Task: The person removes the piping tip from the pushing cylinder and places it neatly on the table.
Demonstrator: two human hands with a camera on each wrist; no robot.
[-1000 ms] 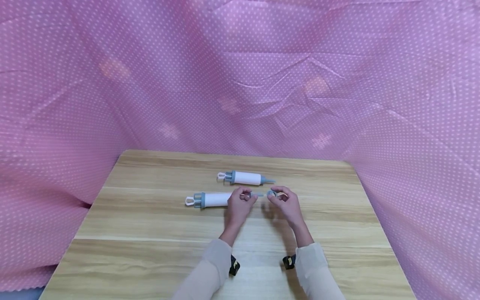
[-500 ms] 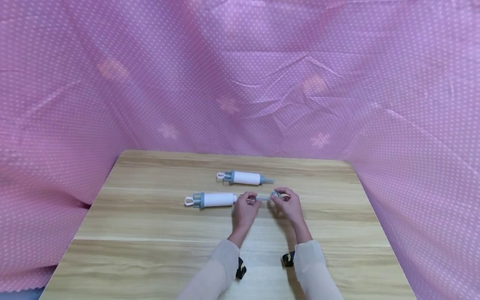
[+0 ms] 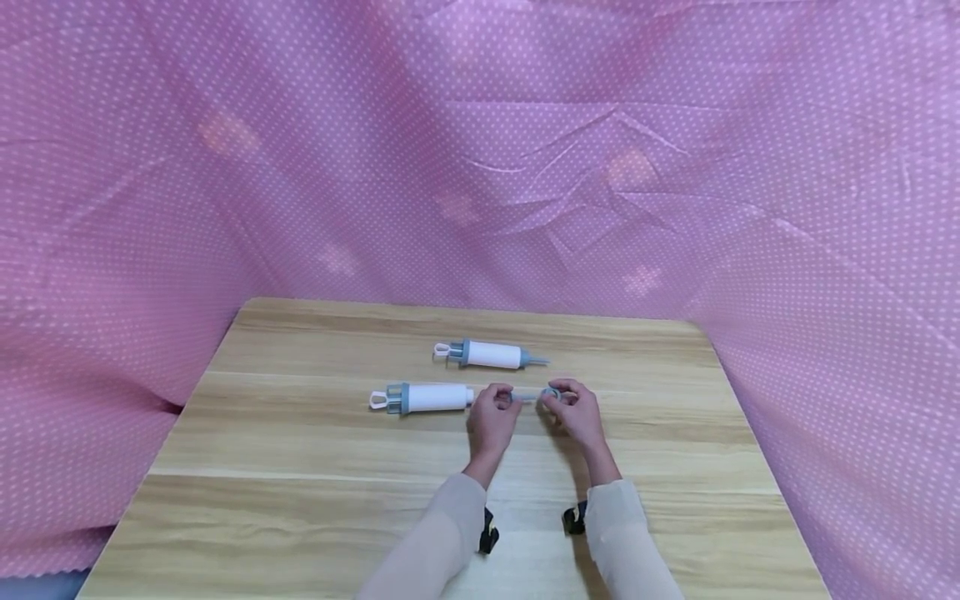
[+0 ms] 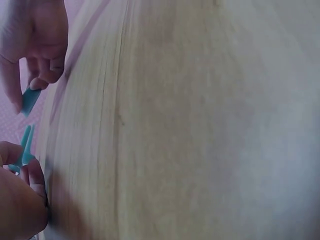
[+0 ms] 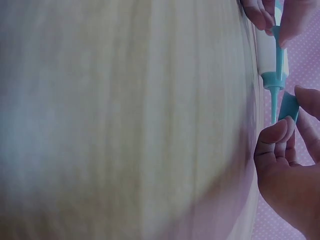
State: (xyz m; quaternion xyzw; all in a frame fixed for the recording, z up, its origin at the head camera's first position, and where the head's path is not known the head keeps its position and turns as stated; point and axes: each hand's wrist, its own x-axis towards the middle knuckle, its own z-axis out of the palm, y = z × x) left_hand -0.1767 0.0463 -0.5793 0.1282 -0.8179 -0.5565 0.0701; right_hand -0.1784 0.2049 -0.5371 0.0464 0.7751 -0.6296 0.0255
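Note:
My left hand [image 3: 492, 423] pinches a small blue-green nozzle [image 5: 278, 52] whose thin tip points right. Between thumb and fingers, my right hand [image 3: 580, 415] holds a short blue-green ring [image 5: 289, 106], just off the nozzle's tip; the two parts look apart in the left wrist view. Left of my left hand lies a white-barrelled syringe-like tool [image 3: 437, 397], with a blue-green collar and a white loop handle at its left end. Its right end, a narrower white neck, bears no nozzle and lies beside my left hand.
Behind my hands, a second syringe-like tool [image 3: 493, 355] lies on the table with a blue-green nozzle on its right end. The wooden table [image 3: 300, 517] ends at a pink dotted cloth [image 3: 480, 192] at the back and sides. Each wrist wears a small black camera.
My left hand has moved right with the nozzle, away from the near tool, uncovering the white neck. The right hand shifted slightly right with the ring. Over the last half second both barely moved.

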